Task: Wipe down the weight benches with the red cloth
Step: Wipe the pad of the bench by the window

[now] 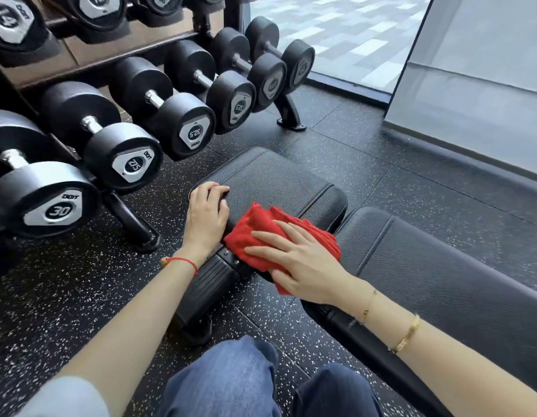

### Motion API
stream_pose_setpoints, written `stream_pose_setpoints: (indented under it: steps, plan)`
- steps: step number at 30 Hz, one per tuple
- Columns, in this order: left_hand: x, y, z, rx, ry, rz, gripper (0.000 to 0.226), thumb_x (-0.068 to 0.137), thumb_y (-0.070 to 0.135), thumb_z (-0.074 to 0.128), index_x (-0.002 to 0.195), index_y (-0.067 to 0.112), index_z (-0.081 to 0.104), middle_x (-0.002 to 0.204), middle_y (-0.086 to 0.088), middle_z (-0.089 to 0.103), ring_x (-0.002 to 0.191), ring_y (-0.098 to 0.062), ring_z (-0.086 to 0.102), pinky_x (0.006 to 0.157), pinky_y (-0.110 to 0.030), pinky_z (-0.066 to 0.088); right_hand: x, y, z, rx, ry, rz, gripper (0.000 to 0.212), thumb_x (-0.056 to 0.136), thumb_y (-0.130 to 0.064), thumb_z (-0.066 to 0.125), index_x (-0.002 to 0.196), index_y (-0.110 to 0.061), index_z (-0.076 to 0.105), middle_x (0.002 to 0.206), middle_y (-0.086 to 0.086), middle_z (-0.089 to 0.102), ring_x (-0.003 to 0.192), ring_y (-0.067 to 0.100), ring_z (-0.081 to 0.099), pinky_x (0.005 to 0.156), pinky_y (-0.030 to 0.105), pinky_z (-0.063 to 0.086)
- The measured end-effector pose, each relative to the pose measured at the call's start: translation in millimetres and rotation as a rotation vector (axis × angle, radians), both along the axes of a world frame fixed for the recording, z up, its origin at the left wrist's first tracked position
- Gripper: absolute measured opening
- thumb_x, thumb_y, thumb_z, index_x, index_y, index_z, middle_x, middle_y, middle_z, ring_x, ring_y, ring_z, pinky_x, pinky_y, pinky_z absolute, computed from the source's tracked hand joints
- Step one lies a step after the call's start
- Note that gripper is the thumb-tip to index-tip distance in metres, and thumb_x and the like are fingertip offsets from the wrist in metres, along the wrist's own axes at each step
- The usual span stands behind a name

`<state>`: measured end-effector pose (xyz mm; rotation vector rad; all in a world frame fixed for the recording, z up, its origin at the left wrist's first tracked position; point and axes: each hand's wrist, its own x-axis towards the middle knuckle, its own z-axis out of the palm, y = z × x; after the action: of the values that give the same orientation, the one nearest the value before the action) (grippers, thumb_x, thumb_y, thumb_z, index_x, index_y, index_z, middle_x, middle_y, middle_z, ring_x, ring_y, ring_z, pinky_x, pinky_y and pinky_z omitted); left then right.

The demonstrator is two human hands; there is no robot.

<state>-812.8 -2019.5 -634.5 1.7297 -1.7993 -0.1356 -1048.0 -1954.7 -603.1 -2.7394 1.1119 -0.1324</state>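
Note:
A black padded weight bench lies low across the middle of the head view, with a seat pad (pixel 273 179) and a longer back pad (pixel 426 266) to its right. A bunched red cloth (pixel 255 227) covers the near edge of the seat pad by the gap between the pads. My right hand (pixel 297 260) presses flat on the cloth with straight, spread fingers. My left hand (pixel 207 212) rests on the seat pad's left near corner, fingers bent over its edge. The part of the cloth under my right palm is hidden.
A dumbbell rack (pixel 132 221) with several black dumbbells (pixel 123 152) stands close on the left; its feet reach toward the bench. The bench's black frame and foot roller (pixel 207 287) sit below the seat. Speckled rubber floor (pixel 381 145) surrounds it. A glass wall (pixel 471 85) runs at the right. My knees (pixel 231 380) are at the bottom.

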Motion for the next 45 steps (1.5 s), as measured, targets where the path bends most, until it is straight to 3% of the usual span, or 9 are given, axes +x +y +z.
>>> stream_pose_setpoints:
  steps: [4, 9, 11, 17, 24, 29, 37, 42, 45]
  plan:
    - [-4, 3, 1, -0.002, 0.024, 0.01, 0.032, 0.098, 0.011, 0.05, 0.126, 0.004, 0.062, 0.13, -0.016, 0.054, 0.125, -0.032, 0.046, 0.113, -0.041, 0.034, -36, -22, -2, -0.029, -0.051, -0.267, 0.055, 0.093, -0.035, 0.042, 0.147, -0.041, 0.035, 0.158, -0.015, 0.029, 0.148, 0.018, 0.024, 0.122, 0.038, 0.012]
    - [-11, 7, -1, 0.007, 0.064, 0.013, 0.035, 0.097, 0.012, 0.055, 0.13, 0.002, 0.06, 0.135, -0.019, 0.051, 0.129, -0.034, 0.043, 0.117, -0.046, 0.029, -26, -85, -1, -0.039, -0.008, -0.528, 0.051, 0.099, -0.039, 0.038, 0.15, -0.038, 0.031, 0.161, -0.007, 0.025, 0.149, 0.027, 0.021, 0.122, 0.043, 0.009]
    - [-12, 7, -3, 0.006, 0.062, 0.013, 0.034, 0.096, 0.012, 0.055, 0.129, 0.002, 0.06, 0.136, -0.019, 0.05, 0.13, -0.035, 0.043, 0.117, -0.046, 0.027, -4, -94, 3, -0.018, -0.031, -0.529, 0.05, 0.098, -0.038, 0.039, 0.148, -0.038, 0.035, 0.16, -0.007, 0.028, 0.146, 0.032, 0.022, 0.122, 0.044, 0.012]
    - [-10, 5, -6, -0.012, 0.048, 0.005, 0.034, 0.096, 0.013, 0.056, 0.128, 0.001, 0.059, 0.136, -0.02, 0.049, 0.13, -0.036, 0.043, 0.116, -0.048, 0.029, -6, -36, -5, -0.007, -0.063, -0.214, 0.053, 0.094, -0.041, 0.043, 0.146, -0.043, 0.037, 0.157, -0.013, 0.034, 0.146, 0.028, 0.026, 0.121, 0.044, 0.016]
    - [-11, 7, -5, -0.019, 0.058, 0.014, 0.033, 0.097, 0.014, 0.055, 0.126, 0.001, 0.06, 0.136, -0.019, 0.049, 0.13, -0.035, 0.043, 0.115, -0.051, 0.03, -12, -111, -5, -0.012, -0.039, -0.556, 0.051, 0.096, -0.043, 0.041, 0.147, -0.04, 0.036, 0.159, -0.008, 0.03, 0.147, 0.029, 0.025, 0.121, 0.046, 0.013]
    - [-12, 7, -4, -0.021, 0.071, 0.024, 0.032, 0.095, 0.013, 0.057, 0.125, 0.0, 0.061, 0.135, -0.02, 0.049, 0.128, -0.036, 0.044, 0.114, -0.051, 0.031, 41, -159, 0, 0.025, 0.01, -0.518, 0.051, 0.098, -0.043, 0.035, 0.149, -0.037, 0.034, 0.161, -0.004, 0.027, 0.147, 0.029, 0.025, 0.12, 0.047, 0.015]
    - [-12, 11, 0, -0.005, 0.058, 0.02, 0.033, 0.096, 0.012, 0.058, 0.126, -0.001, 0.061, 0.137, -0.023, 0.05, 0.129, -0.04, 0.044, 0.115, -0.054, 0.029, 31, -66, 5, -0.007, -0.011, -0.378, 0.051, 0.098, -0.041, 0.042, 0.148, -0.034, 0.038, 0.158, -0.001, 0.034, 0.142, 0.031, 0.031, 0.122, 0.039, 0.011]
    - [-24, 19, 8, 0.025, -0.016, -0.02, 0.033, 0.1, 0.016, 0.051, 0.129, 0.004, 0.062, 0.142, -0.018, 0.05, 0.14, -0.035, 0.037, 0.124, -0.049, 0.013, -22, 17, 4, 0.01, 0.067, -0.531, 0.056, 0.098, -0.047, 0.037, 0.152, -0.037, 0.027, 0.161, -0.004, 0.025, 0.145, 0.033, 0.026, 0.122, 0.042, 0.013]
    - [-56, 32, 17, 0.013, 0.01, -0.174, 0.029, 0.099, 0.016, 0.052, 0.124, 0.008, 0.065, 0.139, -0.013, 0.055, 0.14, -0.03, 0.039, 0.124, -0.046, 0.014, -50, 51, 3, 0.02, 0.07, -0.635, 0.055, 0.098, -0.048, 0.036, 0.151, -0.038, 0.029, 0.161, -0.006, 0.026, 0.145, 0.035, 0.025, 0.121, 0.043, 0.014]
